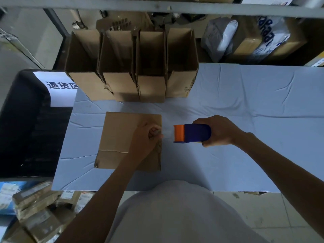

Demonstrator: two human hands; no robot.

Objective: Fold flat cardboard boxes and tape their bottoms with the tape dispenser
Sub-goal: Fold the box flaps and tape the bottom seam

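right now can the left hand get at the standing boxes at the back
Probably not freely: the left hand pinches tape drawn from the tape dispenser in the right hand. Nothing stands between it and the standing boxes, so once it lets go the path looks open.

The tape dispenser (192,133) is dark blue with an orange front. The boxes (133,67) are plain brown cardboard; the table (245,102) is covered pale blue.
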